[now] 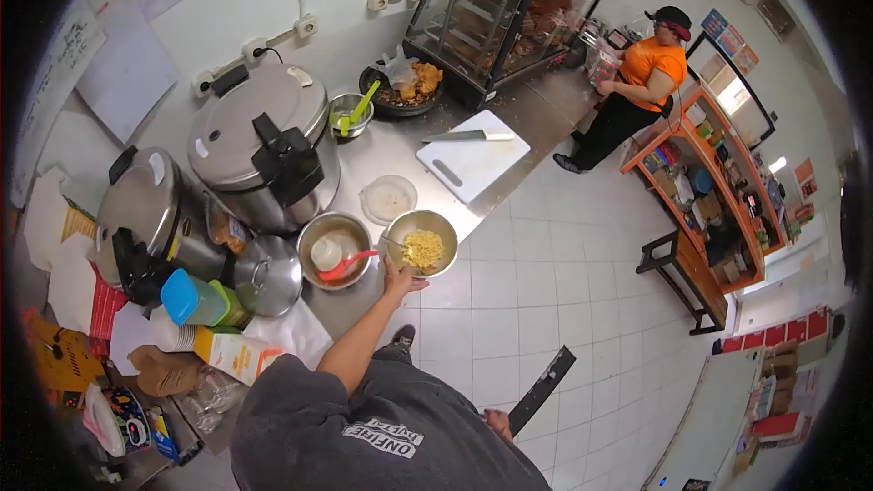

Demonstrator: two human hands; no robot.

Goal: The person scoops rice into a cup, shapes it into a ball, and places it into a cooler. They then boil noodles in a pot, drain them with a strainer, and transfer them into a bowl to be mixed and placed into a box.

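My left hand [400, 282] grips the near side of a metal bowl [445, 259] at the counter's front edge. Chopped yellow food [422, 248] lies inside it, with a metal utensil handle at the left rim. Just left stands a second metal bowl [309, 241], containing a white cup [326, 255] and a red-handled utensil [350, 264]. Behind them is a round translucent lid [389, 198]. Low at my side, my right hand [497, 424] is closed at the lower end of a long, narrow black strip [543, 389]; its fingers are partly hidden.
A knife [467, 136] rests on a white cutting board [475, 164]. Large cookers [259, 141] line the wall side. Beyond are a pan of fried food [409, 95] and a glass display cabinet [491, 23]. A person in orange [653, 64] stands at the far counter end.
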